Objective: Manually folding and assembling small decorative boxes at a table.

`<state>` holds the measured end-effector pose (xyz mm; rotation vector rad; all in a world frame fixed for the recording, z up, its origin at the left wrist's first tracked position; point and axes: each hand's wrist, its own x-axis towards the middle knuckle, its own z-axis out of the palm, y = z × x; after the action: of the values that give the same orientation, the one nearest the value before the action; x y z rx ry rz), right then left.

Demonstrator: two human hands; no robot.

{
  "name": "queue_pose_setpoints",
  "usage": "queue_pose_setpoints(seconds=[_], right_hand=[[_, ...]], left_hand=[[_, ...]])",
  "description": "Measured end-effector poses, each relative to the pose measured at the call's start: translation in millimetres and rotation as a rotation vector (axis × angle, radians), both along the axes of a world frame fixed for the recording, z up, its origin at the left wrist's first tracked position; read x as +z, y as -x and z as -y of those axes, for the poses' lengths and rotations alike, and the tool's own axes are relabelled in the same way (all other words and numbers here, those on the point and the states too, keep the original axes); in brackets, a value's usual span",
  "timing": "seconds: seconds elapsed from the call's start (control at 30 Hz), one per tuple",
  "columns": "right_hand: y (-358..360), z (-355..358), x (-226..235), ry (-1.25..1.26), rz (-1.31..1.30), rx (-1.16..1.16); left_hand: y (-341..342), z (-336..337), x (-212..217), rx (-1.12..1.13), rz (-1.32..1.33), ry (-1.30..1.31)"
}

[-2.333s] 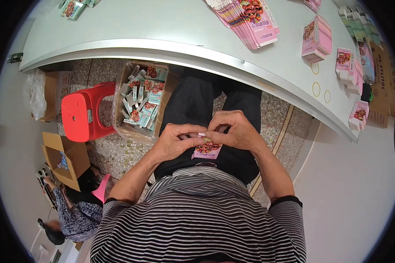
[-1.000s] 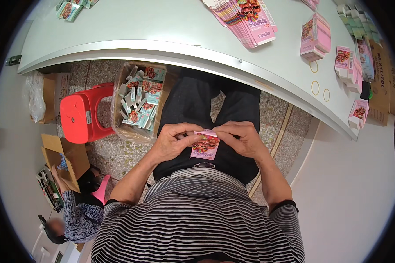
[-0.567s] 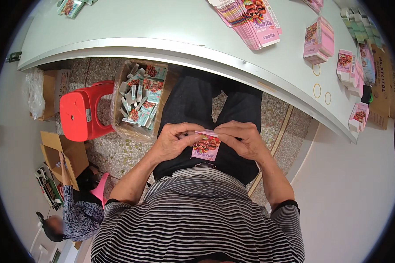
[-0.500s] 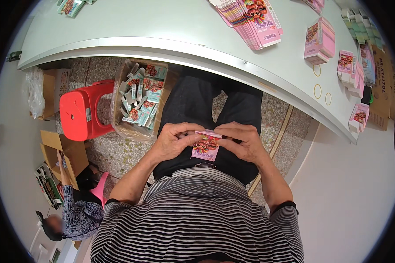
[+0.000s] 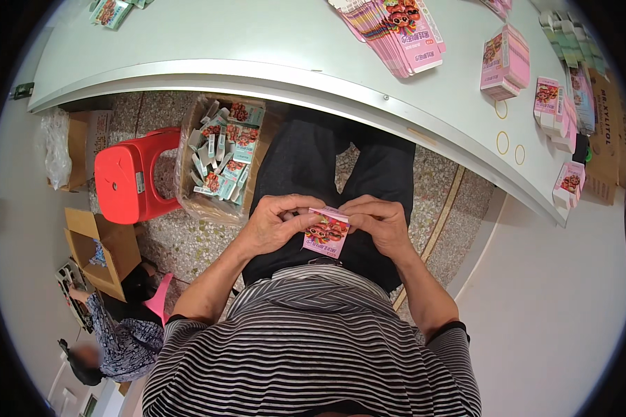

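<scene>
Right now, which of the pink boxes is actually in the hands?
The small pink box over the lap, pinched by the left hand and the right hand. The other pink boxes sit untouched on the white table.

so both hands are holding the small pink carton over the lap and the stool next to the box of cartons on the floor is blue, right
Not quite: the stool is red, not blue, as the head view shows. The rest holds: the left hand and right hand hold the small pink carton over the lap, and the stool stands beside the box of cartons.

Both hands [image 5: 330,222] pinch a small pink carton [image 5: 325,235] over the lap.
</scene>
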<state>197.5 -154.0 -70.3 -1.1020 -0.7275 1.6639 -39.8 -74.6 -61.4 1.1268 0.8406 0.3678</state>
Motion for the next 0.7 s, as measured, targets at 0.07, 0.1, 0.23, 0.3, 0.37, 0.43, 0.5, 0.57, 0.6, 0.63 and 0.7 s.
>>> queue_pose_setpoints(seconds=[0.07,0.1,0.23,0.3,0.37,0.43,0.5,0.57,0.6,0.63,0.7], right_hand=[[-1.7,0.6,-0.1,-0.045,0.056,0.012],[-1.0,-0.7,1.4,-0.09,0.11,0.025],[5.1,2.5,10.0,-0.119,0.208,0.011],[11.9,9.0,8.0,-0.095,0.292,-0.107],[11.6,11.5,3.2,-0.19,0.398,-0.103],[11.9,10.0,3.8,-0.287,0.5,-0.098],[10.0,8.2,6.3,-0.29,0.458,-0.068],[13.1,6.4,5.2,-0.221,0.339,-0.089],[14.0,5.8,4.5,-0.151,0.219,-0.107],[13.2,5.4,4.6,-0.153,0.219,-0.107],[11.6,4.5,6.7,-0.26,0.374,-0.036]], left_hand=[[-2.0,-2.3,7.9,-0.035,-0.029,-0.069],[-1.7,-1.1,7.0,-0.033,-0.03,-0.07],[0.4,5.0,-4.8,0.028,-0.043,-0.092],[0.3,5.9,-6.9,0.043,-0.047,-0.11],[-0.9,6.6,-6.6,0.071,-0.027,-0.063],[-0.7,5.3,-4.9,0.066,-0.025,-0.053],[-0.4,3.9,-2.5,0.06,-0.022,-0.044],[0.0,2.8,-0.3,0.035,-0.009,-0.043],[0.0,3.3,-0.2,0.035,-0.008,-0.046],[-0.1,4.1,-0.2,0.044,-0.006,-0.023],[0.4,5.4,-0.8,0.054,-0.002,-0.001]])
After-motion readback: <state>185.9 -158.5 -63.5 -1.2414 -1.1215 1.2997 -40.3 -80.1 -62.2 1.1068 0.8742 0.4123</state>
